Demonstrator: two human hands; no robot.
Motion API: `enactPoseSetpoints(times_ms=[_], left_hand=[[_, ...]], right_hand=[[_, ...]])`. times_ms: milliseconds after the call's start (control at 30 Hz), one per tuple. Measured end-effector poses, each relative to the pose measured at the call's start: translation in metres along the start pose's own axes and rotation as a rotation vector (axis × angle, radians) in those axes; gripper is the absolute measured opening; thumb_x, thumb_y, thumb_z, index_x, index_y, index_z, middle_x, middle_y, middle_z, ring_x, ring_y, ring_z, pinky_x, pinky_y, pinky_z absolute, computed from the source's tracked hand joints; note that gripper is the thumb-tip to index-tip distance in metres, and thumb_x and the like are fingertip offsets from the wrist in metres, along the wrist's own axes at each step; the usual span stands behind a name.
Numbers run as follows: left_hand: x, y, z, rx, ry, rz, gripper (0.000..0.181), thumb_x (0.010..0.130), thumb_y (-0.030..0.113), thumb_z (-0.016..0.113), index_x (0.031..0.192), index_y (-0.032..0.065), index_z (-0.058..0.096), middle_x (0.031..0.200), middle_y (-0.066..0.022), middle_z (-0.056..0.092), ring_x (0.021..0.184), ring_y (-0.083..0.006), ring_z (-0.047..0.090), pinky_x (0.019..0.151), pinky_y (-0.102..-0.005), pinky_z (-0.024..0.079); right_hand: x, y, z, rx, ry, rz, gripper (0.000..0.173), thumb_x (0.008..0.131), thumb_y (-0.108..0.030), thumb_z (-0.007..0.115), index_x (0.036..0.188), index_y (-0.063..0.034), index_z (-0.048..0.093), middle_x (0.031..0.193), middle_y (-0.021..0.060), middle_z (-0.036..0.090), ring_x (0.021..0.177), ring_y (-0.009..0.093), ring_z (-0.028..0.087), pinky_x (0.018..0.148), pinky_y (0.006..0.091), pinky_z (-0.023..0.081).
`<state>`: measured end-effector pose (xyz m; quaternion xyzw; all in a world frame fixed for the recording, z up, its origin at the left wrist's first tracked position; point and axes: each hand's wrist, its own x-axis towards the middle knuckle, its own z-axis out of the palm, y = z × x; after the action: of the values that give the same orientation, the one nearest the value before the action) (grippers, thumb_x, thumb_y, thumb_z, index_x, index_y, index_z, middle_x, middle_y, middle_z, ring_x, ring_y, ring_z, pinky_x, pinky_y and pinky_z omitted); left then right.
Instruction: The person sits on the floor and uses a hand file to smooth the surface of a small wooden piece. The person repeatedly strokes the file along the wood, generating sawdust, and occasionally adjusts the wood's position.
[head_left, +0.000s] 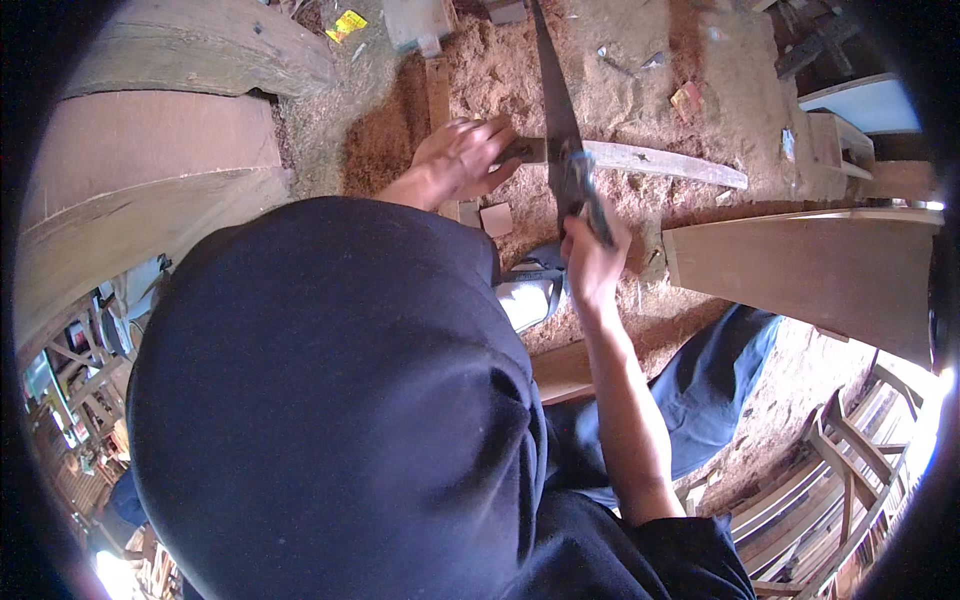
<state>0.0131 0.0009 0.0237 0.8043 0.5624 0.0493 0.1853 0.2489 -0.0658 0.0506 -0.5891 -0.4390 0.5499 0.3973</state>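
My right hand (596, 259) grips the handle of a handsaw (559, 97), whose long tapering blade points away from me. The blade crosses a narrow wooden strip (667, 163) that lies sideways low over the floor. At the strip's left part, my left hand (465, 154) is curled over the wood with fingers bent; its exact grip is partly hidden. The handle area is blurred. Below the strip, between my hands, are small wooden offcuts (496, 220). A foot in a strapped sandal (536, 277) shows under the saw handle.
Sawdust (487, 67) covers the floor, with a yellow wrapper (346, 25) at the top. Large wooden panels (157, 135) stand at left, and another wooden panel (802, 262) at right. Stacked timber (795, 495) lies at lower right. A narrow upright-running slat (437, 94) is beyond my left hand.
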Motion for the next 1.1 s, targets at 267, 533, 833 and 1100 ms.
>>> enactPoseSetpoints(times_ms=[267, 533, 833, 1100], left_hand=[[-0.003, -0.007, 0.007, 0.074, -0.045, -0.012, 0.052, 0.096, 0.044, 0.062, 0.126, 0.0021, 0.061, 0.118, -0.0203, 0.067, 0.113, -0.0365, 0.065, 0.104, -0.0454, 0.049], [-0.002, 0.003, -0.006, -0.003, -0.044, -0.023, 0.056, 0.098, 0.046, 0.059, 0.134, 0.0029, 0.058, 0.129, -0.0199, 0.065, 0.117, -0.0361, 0.063, 0.107, -0.0463, 0.048], [0.001, 0.001, 0.005, 0.076, -0.079, -0.056, 0.058, 0.099, 0.048, 0.058, 0.136, 0.0031, 0.056, 0.122, -0.0188, 0.068, 0.117, -0.0354, 0.063, 0.108, -0.0455, 0.048], [-0.002, -0.004, 0.003, 0.023, -0.010, -0.036, 0.053, 0.096, 0.044, 0.064, 0.129, 0.0030, 0.060, 0.117, -0.0195, 0.069, 0.110, -0.0362, 0.067, 0.100, -0.0458, 0.053]], right_hand=[[-0.051, 0.015, -0.016, -0.160, -0.021, -0.014, 0.043, 0.089, -0.013, 0.060, 0.129, 0.0025, 0.064, 0.081, 0.0037, 0.061, 0.068, 0.011, 0.053, 0.062, 0.0301, 0.043], [0.001, 0.005, -0.005, -0.104, -0.053, 0.032, 0.041, 0.096, -0.017, 0.060, 0.133, 0.0019, 0.062, 0.100, 0.0090, 0.069, 0.089, 0.017, 0.062, 0.081, 0.0338, 0.050], [-0.045, 0.011, -0.015, -0.033, 0.011, 0.000, 0.046, 0.085, -0.003, 0.058, 0.131, 0.0003, 0.063, 0.075, -0.0031, 0.053, 0.057, 0.004, 0.044, 0.050, 0.0210, 0.036], [-0.035, 0.026, -0.013, -0.127, -0.004, -0.042, 0.042, 0.088, -0.010, 0.060, 0.129, 0.0005, 0.062, 0.091, 0.0064, 0.060, 0.075, 0.013, 0.053, 0.067, 0.0288, 0.043]])
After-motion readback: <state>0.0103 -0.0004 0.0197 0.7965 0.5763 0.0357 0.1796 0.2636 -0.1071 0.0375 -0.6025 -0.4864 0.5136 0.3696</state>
